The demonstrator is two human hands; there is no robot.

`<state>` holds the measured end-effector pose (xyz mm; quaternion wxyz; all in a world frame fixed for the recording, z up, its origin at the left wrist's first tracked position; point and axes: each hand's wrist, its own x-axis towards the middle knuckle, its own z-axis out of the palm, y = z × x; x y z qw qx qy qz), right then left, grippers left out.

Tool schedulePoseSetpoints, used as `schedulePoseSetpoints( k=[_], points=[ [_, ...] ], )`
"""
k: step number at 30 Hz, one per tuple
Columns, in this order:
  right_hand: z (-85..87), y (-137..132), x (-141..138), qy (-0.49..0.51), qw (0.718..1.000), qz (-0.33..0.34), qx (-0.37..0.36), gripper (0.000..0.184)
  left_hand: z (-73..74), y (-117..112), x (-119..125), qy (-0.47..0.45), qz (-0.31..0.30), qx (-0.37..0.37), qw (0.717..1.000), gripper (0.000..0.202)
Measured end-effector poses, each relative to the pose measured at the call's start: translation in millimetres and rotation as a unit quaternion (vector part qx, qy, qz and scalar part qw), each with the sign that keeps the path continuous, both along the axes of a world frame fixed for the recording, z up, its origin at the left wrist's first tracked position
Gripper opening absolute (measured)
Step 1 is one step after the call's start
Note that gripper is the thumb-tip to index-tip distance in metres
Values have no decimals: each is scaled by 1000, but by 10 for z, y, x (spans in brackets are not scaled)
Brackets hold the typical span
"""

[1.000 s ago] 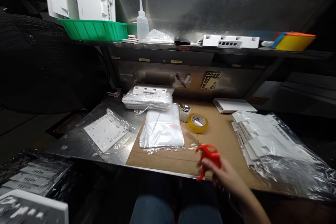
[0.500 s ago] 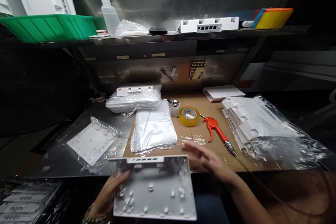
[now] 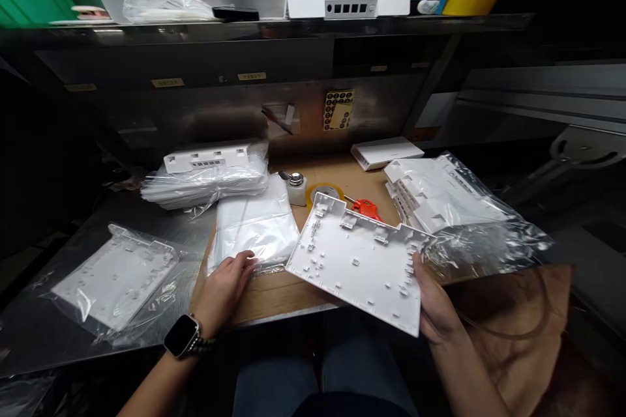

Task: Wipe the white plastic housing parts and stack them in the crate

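My right fingers (image 3: pixel 423 280) clamp the shell (image 3: pixel 362 273) by its edge. My left fingers (image 3: pixel 243 259), half-curled, touch the bags (image 3: pixel 254 221); pinch unclear. Best to separate one bag cleanly.

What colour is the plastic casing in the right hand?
White; the plastic casing shows best in the head view.

Dark edges, brighter centre — bags (image 3: pixel 255 225) glinting

Workshop, as we read it: grey metal workbench (image 3: pixel 198 234) below our grip; white moulded-plastic casing panel (image 3: pixel 359 267) in our right hand (image 3: pixel 437 306); stack of flat clear plastic bags (image 3: pixel 257 218) at our left hand (image 3: pixel 225 290); beyond them, red plastic air gun (image 3: pixel 368 209), yellow tape roll (image 3: pixel 312 192), grey metal shelf (image 3: pixel 274 29).
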<state>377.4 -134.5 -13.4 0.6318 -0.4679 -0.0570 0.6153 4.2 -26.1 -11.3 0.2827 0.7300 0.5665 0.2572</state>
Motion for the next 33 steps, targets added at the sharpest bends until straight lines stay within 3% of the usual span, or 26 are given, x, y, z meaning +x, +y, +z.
schedulePoseSetpoints(
  k=[5,11,16,21,25,29,33],
  points=[
    [1,-51,44,8,1000,-3,1,67,114,274,-92,26,-52,-55,997,34],
    [-27,-71,23,22,1000,-21,-4,66,188,761,-196,-71,-126,-197,970,48],
    [-38,-69,-18,32,999,-22,4,65,199,980,-196,-99,-98,-193,971,38],
    [-78,-77,-55,33,999,14,2,64,321,977,-107,-67,-91,-171,979,24],
    [-146,-86,-179,26,995,96,13,58,390,890,-14,-106,-123,-214,963,37],
    [-198,4,-599,-16,965,250,78,51,407,750,43,-168,-102,-193,961,53],
    [-144,228,-1148,-19,939,320,125,52,319,547,173,-195,-111,-192,955,58]
  ],
)
